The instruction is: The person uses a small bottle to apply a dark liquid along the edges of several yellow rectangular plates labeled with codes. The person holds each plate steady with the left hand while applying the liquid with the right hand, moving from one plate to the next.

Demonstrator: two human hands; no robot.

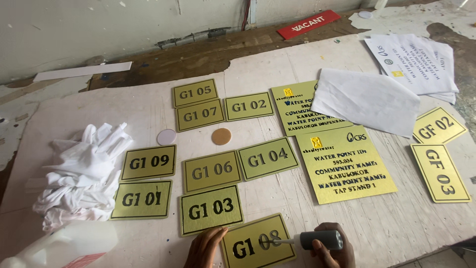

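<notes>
- White crumpled cloth [82, 173] and a white plastic bottle [59, 245] lie at the left of the worn white table [396, 223], well apart from the hands.
- Left hand [204, 248], fingers spread flat, presses the left edge of the nearest gold plate [258, 243] at the table's front edge.
- That gold plate looks thin, stiff, light and smooth; it would probably slide, so pinning a bare corner or lifting by the rim seems safest, off the black characters.
- Right hand [329, 250] is closed around a grey pen-like applicator [312, 240], tip touching the plate's last character.
- 8 similar plates [210, 171] and 2 larger gold signs [344, 164] lie behind.
</notes>
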